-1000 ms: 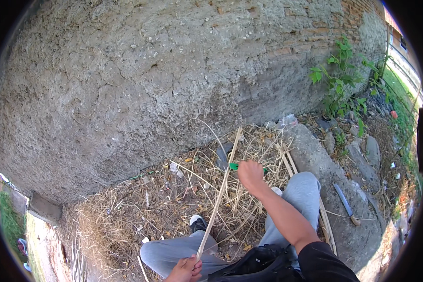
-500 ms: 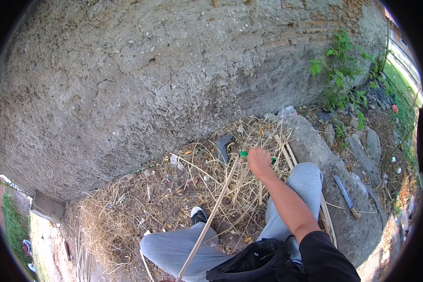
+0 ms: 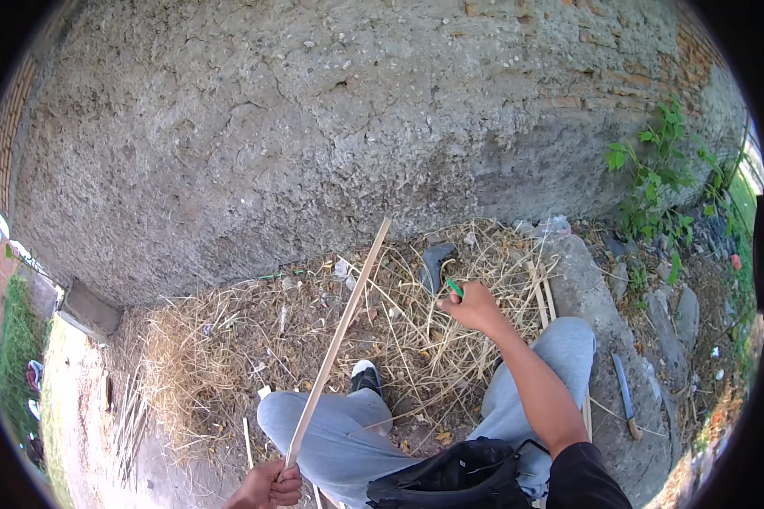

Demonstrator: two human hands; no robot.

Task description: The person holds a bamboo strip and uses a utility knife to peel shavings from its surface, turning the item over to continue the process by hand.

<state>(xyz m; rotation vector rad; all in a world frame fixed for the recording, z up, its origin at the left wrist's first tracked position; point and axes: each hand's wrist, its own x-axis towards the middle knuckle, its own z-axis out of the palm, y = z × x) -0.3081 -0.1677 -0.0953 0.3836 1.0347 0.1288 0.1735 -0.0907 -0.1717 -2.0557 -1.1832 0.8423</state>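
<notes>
Low in the view, my left hand [image 3: 267,486] is closed around the lower end of a long pale wooden strip [image 3: 335,346]. The strip slants up and away, its far end in front of the wall's foot. My right hand [image 3: 475,307] is closed on a small green tool [image 3: 456,288]; only a green end shows above the fingers, so its exact kind is hidden. A gap separates the tool from the strip. Beyond the right hand, a dark grey curved object [image 3: 435,265] lies among the shavings [image 3: 463,339].
A rough plastered wall [image 3: 314,153] rises ahead. To the right, a knife [image 3: 625,394] lies on a concrete slab [image 3: 603,339]. Several pale strips [image 3: 542,293] lie by my right knee. A straw-like heap [image 3: 187,365] lies at left; a leafy plant [image 3: 658,174] grows at right.
The strip's far end has moved left and up, away from the right hand. My left hand has come into view. The right hand has turned, and the whole view has shifted slightly.
</notes>
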